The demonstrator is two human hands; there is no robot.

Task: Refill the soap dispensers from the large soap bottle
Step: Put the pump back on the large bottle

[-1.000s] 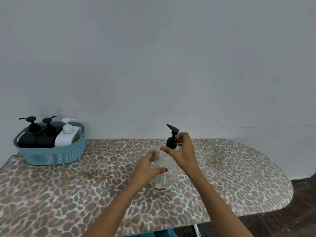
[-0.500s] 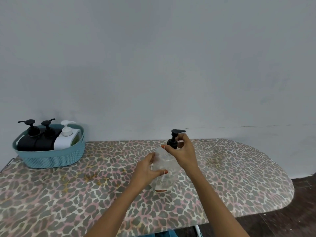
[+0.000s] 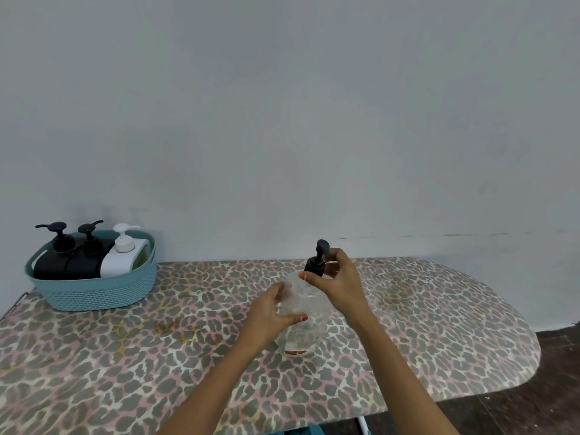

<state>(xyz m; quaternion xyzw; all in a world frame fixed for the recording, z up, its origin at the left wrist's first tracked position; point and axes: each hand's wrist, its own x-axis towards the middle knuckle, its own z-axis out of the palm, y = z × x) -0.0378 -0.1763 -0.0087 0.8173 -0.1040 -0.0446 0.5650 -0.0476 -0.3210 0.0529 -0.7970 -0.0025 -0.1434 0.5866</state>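
Note:
A clear soap bottle (image 3: 303, 324) with a black pump top (image 3: 317, 259) stands upright on the leopard-print board (image 3: 125, 356). A little liquid shows at its bottom. My left hand (image 3: 270, 312) grips the bottle's body from the left. My right hand (image 3: 340, 285) pinches the black pump collar between thumb and fingers. In a teal basket (image 3: 94, 293) at the back left stand two black dispensers (image 3: 62, 262) and a white dispenser (image 3: 124, 255).
A plain grey wall rises behind the board. The board's rounded end (image 3: 518, 356) lies at the right, with dark floor (image 3: 558, 387) beyond and below it. The near edge drops off at the bottom of the frame.
The pump nozzle has turned round from pointing left to pointing away, with my right hand twisting the collar. My left hand keeps its hold on the bottle.

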